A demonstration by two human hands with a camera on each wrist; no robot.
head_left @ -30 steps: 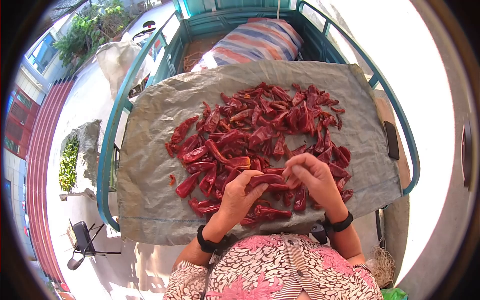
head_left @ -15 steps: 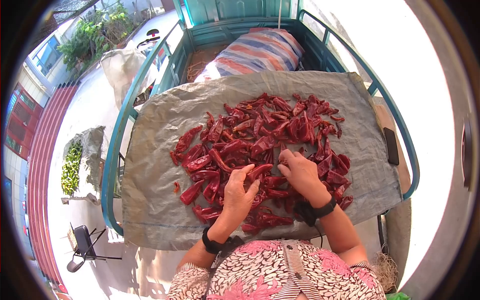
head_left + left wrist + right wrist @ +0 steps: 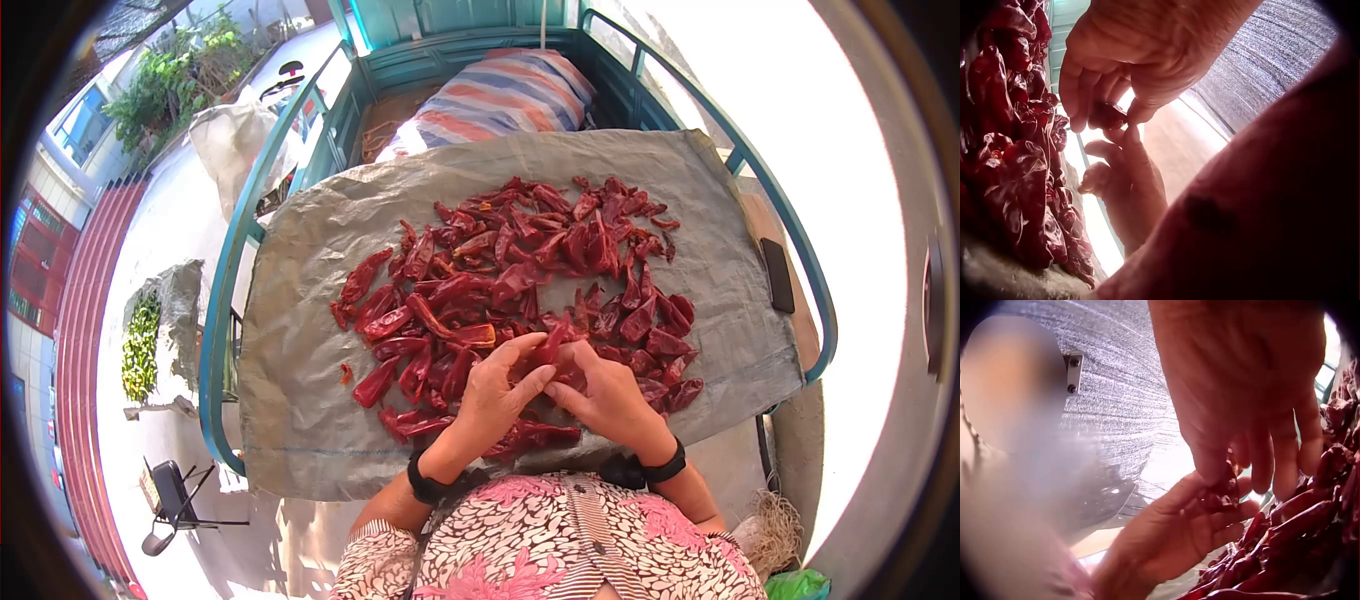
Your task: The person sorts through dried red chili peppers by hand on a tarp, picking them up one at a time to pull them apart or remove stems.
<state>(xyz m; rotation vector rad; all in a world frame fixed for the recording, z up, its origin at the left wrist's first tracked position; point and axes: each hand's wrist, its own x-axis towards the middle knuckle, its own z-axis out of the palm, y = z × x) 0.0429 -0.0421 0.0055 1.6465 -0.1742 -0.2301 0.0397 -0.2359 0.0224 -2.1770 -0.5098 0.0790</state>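
A wrinkled dried red chili pepper (image 3: 1219,495) is between the two hands, held above the front of a broad heap of dried red chili peppers (image 3: 470,290). The left hand (image 3: 498,392) grips it between thumb and fingers; in the left wrist view its dark red end (image 3: 1107,116) shows among the fingers. From the other side the right hand (image 3: 612,395) pinches the same pepper, thumb near the left thumb. Fingers cover much of the pepper. The heap spreads over a grey woven sheet (image 3: 300,400) in front of the person.
Teal cart rails (image 3: 220,330) flank the sheet. Behind it a striped sack (image 3: 500,95) lies in the cart bed. A dark phone (image 3: 777,275) rests at the right edge. Green peppers (image 3: 141,350) and a folding chair (image 3: 175,495) are off to the left.
Half a second ago the hands were apart over the heap, the right one reaching among the peppers. Now both have come together around one pepper, nearer the body.
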